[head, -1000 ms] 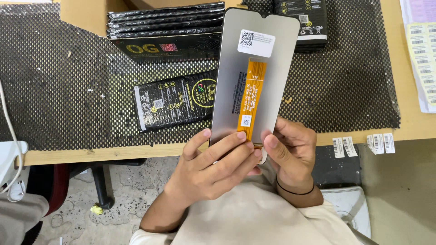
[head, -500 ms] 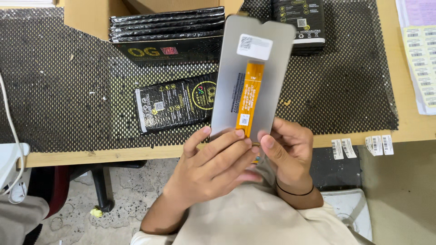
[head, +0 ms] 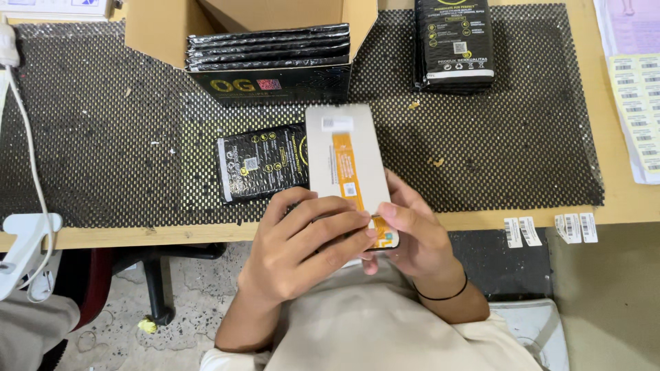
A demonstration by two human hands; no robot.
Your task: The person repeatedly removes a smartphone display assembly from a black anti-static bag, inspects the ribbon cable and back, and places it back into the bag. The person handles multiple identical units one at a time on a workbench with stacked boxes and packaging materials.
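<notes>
both hands (head: pixel 344 240) have lowered the grey screen panel (head: pixel 344 161) toward the mat.

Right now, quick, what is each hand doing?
Left hand: closed around the bottom of the grey phone screen panel.
Right hand: gripping the same panel's lower right edge, thumb on its orange flex cable.

we see a grey phone screen panel (head: pixel 344 154) with an orange strip at centre, a flat black packet (head: pixel 261 163) touching it at 9 o'clock, an open cardboard box (head: pixel 271 51) of black packets at 11, a black stack (head: pixel 454 45) at 1, white barcode labels (head: pixel 550 230) at 4.
</notes>
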